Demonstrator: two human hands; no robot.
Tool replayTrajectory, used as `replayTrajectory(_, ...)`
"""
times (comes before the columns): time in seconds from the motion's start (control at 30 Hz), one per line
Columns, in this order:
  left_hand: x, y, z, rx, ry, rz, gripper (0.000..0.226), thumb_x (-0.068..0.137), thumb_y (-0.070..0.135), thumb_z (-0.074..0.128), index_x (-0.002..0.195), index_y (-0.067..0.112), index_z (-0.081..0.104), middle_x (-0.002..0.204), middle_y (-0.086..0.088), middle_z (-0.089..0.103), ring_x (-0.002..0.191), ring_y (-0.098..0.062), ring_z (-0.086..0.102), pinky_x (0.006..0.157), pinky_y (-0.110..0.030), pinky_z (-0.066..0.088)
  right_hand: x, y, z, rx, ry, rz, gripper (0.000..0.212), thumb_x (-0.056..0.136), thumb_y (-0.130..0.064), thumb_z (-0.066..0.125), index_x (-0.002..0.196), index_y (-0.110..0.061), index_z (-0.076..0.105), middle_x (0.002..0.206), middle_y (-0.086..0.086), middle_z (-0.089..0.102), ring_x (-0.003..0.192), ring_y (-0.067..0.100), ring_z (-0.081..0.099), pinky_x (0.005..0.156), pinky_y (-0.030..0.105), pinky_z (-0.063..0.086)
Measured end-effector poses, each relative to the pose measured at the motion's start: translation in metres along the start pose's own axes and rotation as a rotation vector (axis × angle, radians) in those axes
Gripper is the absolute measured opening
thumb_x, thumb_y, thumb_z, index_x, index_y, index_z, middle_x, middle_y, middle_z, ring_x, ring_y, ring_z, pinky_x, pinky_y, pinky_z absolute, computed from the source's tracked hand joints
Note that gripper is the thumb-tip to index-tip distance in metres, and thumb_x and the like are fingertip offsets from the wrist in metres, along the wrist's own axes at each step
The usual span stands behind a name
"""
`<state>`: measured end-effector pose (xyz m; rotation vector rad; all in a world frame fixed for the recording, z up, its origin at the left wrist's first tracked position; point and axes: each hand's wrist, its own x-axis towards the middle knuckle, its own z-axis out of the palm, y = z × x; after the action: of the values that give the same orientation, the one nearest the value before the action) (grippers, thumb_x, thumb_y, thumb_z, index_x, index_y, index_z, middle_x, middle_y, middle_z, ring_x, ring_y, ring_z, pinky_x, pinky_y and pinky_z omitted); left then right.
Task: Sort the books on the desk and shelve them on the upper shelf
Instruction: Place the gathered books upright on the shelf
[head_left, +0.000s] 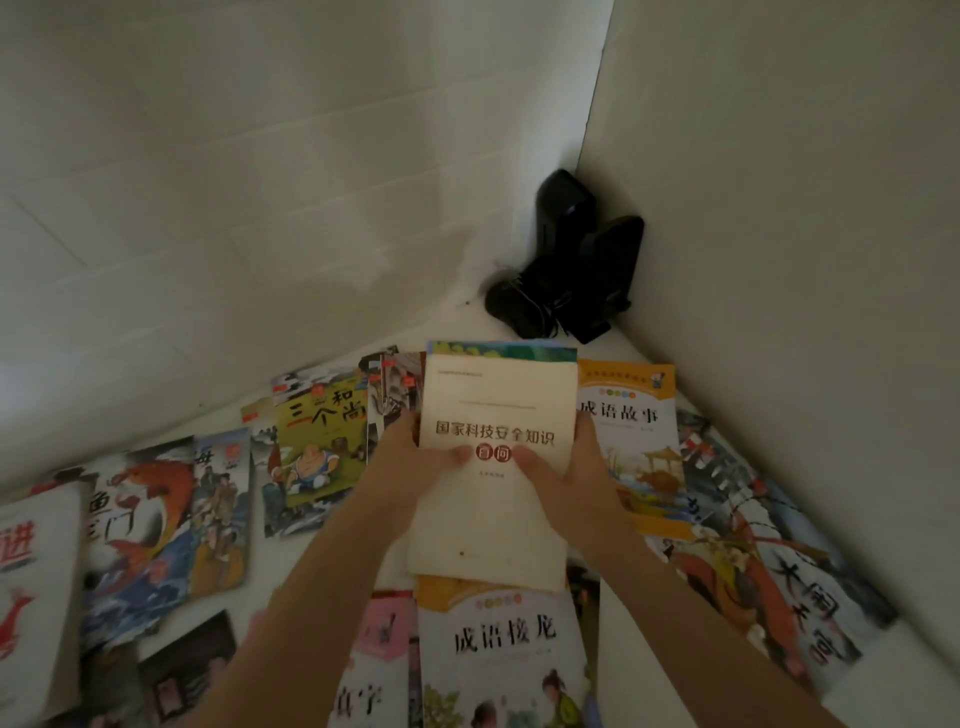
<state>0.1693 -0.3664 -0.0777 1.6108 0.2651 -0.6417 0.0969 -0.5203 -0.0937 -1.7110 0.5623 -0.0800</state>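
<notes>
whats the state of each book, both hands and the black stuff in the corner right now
cream book: closed, cover up, held in both hands on top of a small stack
left hand: grips the stack's left edge, thumb on the cover
right hand: grips the right edge, thumb on the cover
orange idiom book: closed, flat on the desk
three monks book: closed, flat, overlapping others
black devices: upright in the corner

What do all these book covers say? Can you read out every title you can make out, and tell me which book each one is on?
"国家科技安全知识百问": cream paperback held by both hands.
"成语故事": orange-bordered book right of it.
"成语接龙": orange-topped book below it.
"三个和尚": yellow-green picture book with a seated monk.
"大闹天宫": ink-painted monkey book at far right.
"进": white book at far left, only partly in view.
Fish-cover book: title partly hidden.
Smaller print everywhere is too blurred to read.
</notes>
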Motion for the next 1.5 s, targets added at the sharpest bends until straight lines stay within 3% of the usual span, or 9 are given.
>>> replayTrajectory(0.23,-0.064,-0.024,-0.022,0.178,-0.135,0.457,0.057,0.087,0.005,0.065,0.129,0.033,0.038,0.123,0.004,0.059,0.117,-0.012,0.058,0.091,-0.033,0.054,-0.071,-0.008,-0.011,0.072,-0.073,-0.270,0.060,0.089,-0.024,0.063,0.120,-0.067,0.034,0.114,-0.025,0.060,0.105,0.001,0.062,0.080,0.022,0.057)
replayTrajectory(0.43,-0.074,-0.046,-0.015,0.196,-0.062,0.470,0.059,0.087,0.003,0.065,0.136,0.020,0.037,0.120,0.004,0.059,0.116,-0.013,0.056,0.093,-0.037,0.054,-0.086,0.016,-0.009,-0.020,-0.062,-0.209,0.048,0.093,-0.019,0.059,0.132,-0.035,0.036,0.117,-0.022,0.057,0.107,-0.009,0.057,0.081,0.013,0.053)
replayTrajectory(0.67,-0.120,-0.048,-0.008,0.151,0.190,0.211,0.050,0.085,0.020,0.070,0.125,0.027,0.040,0.109,0.021,0.059,0.089,0.005,0.059,0.057,-0.011,0.051,-0.098,-0.009,-0.023,-0.106,-0.118,-0.084,0.030,0.090,-0.026,0.066,0.112,-0.038,0.051,0.103,-0.024,0.064,0.091,-0.004,0.066,0.064,0.014,0.054)
replayTrajectory(0.87,-0.149,-0.095,0.009,0.359,0.215,-0.094,0.060,0.083,0.032,0.071,0.132,0.017,0.040,0.134,-0.005,0.044,0.113,-0.021,0.052,0.094,-0.038,0.051,-0.131,0.021,-0.031,-0.404,-0.174,0.159,0.021,0.086,-0.046,0.063,0.102,-0.034,0.062,0.099,-0.015,0.063,0.092,0.006,0.064,0.071,0.020,0.053)
replayTrajectory(0.97,-0.159,-0.108,0.019,0.491,0.249,-0.155,0.069,0.085,0.031,0.070,0.139,0.010,0.033,0.140,-0.013,0.027,0.126,-0.029,0.035,0.105,-0.037,0.036,-0.145,0.054,-0.033,-0.471,-0.143,0.241,0.050,0.071,-0.064,0.055,0.107,-0.032,0.067,0.109,-0.005,0.066,0.103,0.019,0.063,0.086,0.043,0.056)
replayTrajectory(1.03,-0.161,-0.110,0.026,0.528,0.261,-0.142,0.069,0.086,0.031,0.068,0.138,0.004,0.031,0.143,-0.016,0.023,0.130,-0.030,0.029,0.108,-0.036,0.032,-0.153,0.051,-0.031,-0.457,-0.119,0.248,0.041,0.077,-0.055,0.059,0.106,-0.028,0.065,0.109,-0.006,0.066,0.102,0.019,0.062,0.083,0.038,0.056)
replayTrajectory(1.13,-0.164,-0.112,0.035,0.566,0.277,-0.152,0.074,0.089,0.030,0.065,0.143,0.003,0.024,0.146,-0.017,0.018,0.134,-0.031,0.025,0.109,-0.038,0.029,-0.158,0.036,-0.035,-0.484,-0.119,0.261,0.014,0.090,-0.032,0.063,0.101,-0.026,0.056,0.099,-0.010,0.060,0.088,0.010,0.056,0.063,0.011,0.041)
replayTrajectory(1.3,-0.172,-0.125,0.046,0.475,0.241,-0.187,0.065,0.082,0.025,0.073,0.135,0.008,0.040,0.135,-0.013,0.041,0.124,-0.029,0.045,0.101,-0.037,0.043,-0.173,0.039,-0.051,-0.485,-0.088,0.391,0.039,0.092,-0.037,0.060,0.124,-0.016,0.053,0.119,0.001,0.061,0.105,0.021,0.059,0.093,0.039,0.050)
replayTrajectory(1.5,-0.189,-0.108,0.021,0.180,0.184,-0.114,0.054,0.077,0.009,0.076,0.119,0.017,0.044,0.111,0.001,0.059,0.107,-0.020,0.061,0.081,-0.026,0.054,-0.194,0.025,-0.042,-0.367,-0.002,0.372,0.027,0.094,-0.030,0.059,0.118,-0.019,0.054,0.109,-0.001,0.060,0.097,0.019,0.057,0.088,0.039,0.050)
